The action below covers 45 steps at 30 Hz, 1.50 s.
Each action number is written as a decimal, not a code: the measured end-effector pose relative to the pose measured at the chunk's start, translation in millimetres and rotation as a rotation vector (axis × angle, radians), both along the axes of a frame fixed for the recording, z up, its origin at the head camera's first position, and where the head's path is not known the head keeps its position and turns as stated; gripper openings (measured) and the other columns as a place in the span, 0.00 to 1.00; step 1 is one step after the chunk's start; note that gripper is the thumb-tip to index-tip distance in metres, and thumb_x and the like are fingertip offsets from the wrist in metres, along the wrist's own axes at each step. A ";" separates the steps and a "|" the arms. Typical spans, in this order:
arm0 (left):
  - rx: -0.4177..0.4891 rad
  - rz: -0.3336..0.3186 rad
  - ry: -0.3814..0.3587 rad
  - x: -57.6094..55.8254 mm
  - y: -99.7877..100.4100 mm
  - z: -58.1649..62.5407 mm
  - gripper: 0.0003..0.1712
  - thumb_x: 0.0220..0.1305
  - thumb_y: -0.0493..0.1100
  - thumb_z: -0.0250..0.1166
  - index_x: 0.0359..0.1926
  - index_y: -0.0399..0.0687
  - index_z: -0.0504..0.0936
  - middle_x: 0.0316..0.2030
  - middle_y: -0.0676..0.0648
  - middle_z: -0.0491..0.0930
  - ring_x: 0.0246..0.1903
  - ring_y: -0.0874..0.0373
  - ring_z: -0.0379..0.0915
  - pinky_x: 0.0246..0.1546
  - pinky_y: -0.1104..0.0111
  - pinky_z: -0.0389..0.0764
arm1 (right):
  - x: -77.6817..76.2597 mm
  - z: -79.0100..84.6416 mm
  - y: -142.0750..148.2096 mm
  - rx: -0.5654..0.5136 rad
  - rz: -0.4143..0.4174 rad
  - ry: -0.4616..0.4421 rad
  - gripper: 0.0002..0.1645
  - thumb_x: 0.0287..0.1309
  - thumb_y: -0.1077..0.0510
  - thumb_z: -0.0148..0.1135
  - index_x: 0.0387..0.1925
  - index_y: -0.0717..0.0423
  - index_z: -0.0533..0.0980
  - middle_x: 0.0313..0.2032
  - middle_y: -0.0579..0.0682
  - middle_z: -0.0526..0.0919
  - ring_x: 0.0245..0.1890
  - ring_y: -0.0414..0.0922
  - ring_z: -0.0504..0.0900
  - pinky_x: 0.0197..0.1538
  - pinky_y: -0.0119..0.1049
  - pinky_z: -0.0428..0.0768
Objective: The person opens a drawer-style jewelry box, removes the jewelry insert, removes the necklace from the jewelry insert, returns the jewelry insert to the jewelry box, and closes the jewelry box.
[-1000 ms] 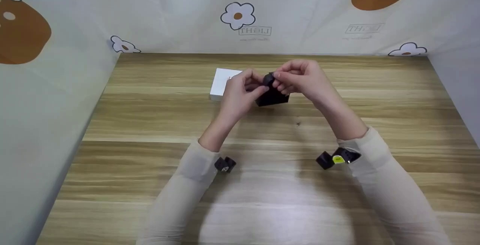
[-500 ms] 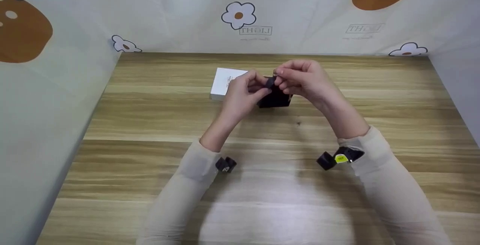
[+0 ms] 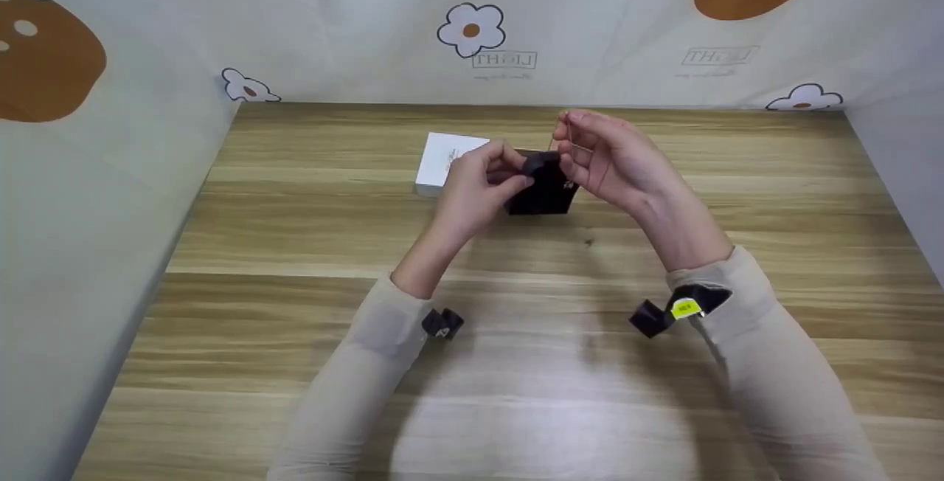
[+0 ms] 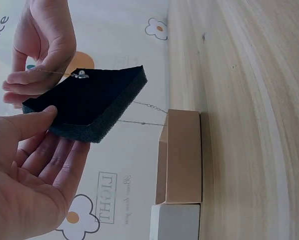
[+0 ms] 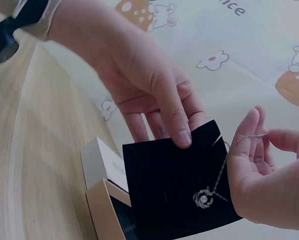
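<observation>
My left hand [image 3: 476, 182] pinches one edge of a square black foam pad [image 5: 159, 185], thumb on the front and fingers behind. The pad is tilted and held up off the table. A silver necklace hangs across it: its round pendant [image 5: 203, 198], with a pale bead, lies against the front face near the right edge. My right hand [image 3: 616, 156], just right of the pad, pinches the fine chain [image 5: 220, 172] between thumb and fingertips and draws it taut from the pendant. Behind the pad, more chain [image 4: 142, 123] trails down toward an open brown box [image 4: 184, 155].
The white box lid [image 3: 442, 160] lies on the wooden table [image 3: 332, 230] beside the brown box, partly behind my left hand. A patterned cloth [image 3: 354, 31] stands along the table's far edge. Small black cameras [image 3: 442, 324] are strapped to both sleeves.
My right hand has moved up and right, away from the pad's top edge, pulling out a length of chain. My left hand keeps its hold; the pad shows more of its face.
</observation>
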<state>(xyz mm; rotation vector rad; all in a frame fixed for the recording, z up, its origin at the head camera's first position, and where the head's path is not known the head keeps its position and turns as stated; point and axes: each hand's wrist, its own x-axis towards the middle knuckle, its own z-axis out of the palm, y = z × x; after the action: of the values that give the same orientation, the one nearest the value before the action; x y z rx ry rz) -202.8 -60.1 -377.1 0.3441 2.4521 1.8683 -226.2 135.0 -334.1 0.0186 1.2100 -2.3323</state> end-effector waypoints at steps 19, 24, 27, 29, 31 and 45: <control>0.017 0.048 0.034 -0.6 -10.6 3.3 0.06 0.60 0.31 0.70 0.37 0.36 0.80 0.43 0.39 0.88 0.46 0.52 0.86 0.50 0.64 0.85 | -2.5 0.4 18.4 -0.226 -0.116 -0.091 0.09 0.71 0.62 0.55 0.48 0.62 0.76 0.31 0.54 0.84 0.30 0.46 0.83 0.37 0.32 0.85; 0.050 0.062 0.045 -1.1 -13.1 4.1 0.06 0.59 0.30 0.69 0.36 0.36 0.80 0.41 0.38 0.87 0.45 0.52 0.86 0.50 0.66 0.85 | -1.9 0.4 21.3 -0.283 -0.126 -0.108 0.12 0.69 0.63 0.56 0.51 0.63 0.74 0.36 0.57 0.85 0.38 0.50 0.85 0.46 0.36 0.87; 0.068 0.068 0.047 -1.4 -14.2 5.3 0.06 0.59 0.29 0.69 0.36 0.35 0.80 0.40 0.38 0.87 0.45 0.52 0.85 0.51 0.65 0.85 | -1.4 0.2 22.9 -0.293 -0.138 -0.105 0.13 0.69 0.64 0.57 0.52 0.63 0.74 0.39 0.58 0.85 0.40 0.50 0.85 0.48 0.38 0.86; 0.079 0.071 0.045 -1.6 -14.7 6.1 0.06 0.59 0.29 0.69 0.36 0.35 0.80 0.41 0.38 0.86 0.45 0.52 0.85 0.52 0.63 0.84 | -1.1 0.0 23.8 -0.288 -0.146 -0.094 0.13 0.69 0.64 0.57 0.52 0.62 0.73 0.40 0.58 0.85 0.41 0.51 0.85 0.49 0.39 0.86; 0.091 0.075 0.039 -1.7 -15.1 6.7 0.07 0.59 0.29 0.69 0.36 0.34 0.79 0.41 0.37 0.86 0.46 0.51 0.85 0.53 0.62 0.84 | -0.5 0.0 24.6 -0.281 -0.153 -0.081 0.12 0.69 0.63 0.57 0.51 0.62 0.73 0.40 0.58 0.84 0.41 0.51 0.85 0.51 0.39 0.86; 0.185 0.098 0.012 -1.0 -21.1 13.4 0.07 0.59 0.28 0.68 0.34 0.38 0.78 0.40 0.39 0.86 0.43 0.55 0.84 0.51 0.67 0.84 | 1.0 -2.5 27.9 -0.233 -0.159 -0.035 0.06 0.69 0.63 0.56 0.44 0.61 0.74 0.43 0.57 0.84 0.49 0.52 0.83 0.59 0.40 0.82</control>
<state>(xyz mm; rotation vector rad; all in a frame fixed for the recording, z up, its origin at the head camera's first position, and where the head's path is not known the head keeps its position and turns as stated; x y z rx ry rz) -203.8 -81.2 -363.7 0.2459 2.3488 2.1454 -225.2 162.9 -336.6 0.0776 0.9440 -2.5873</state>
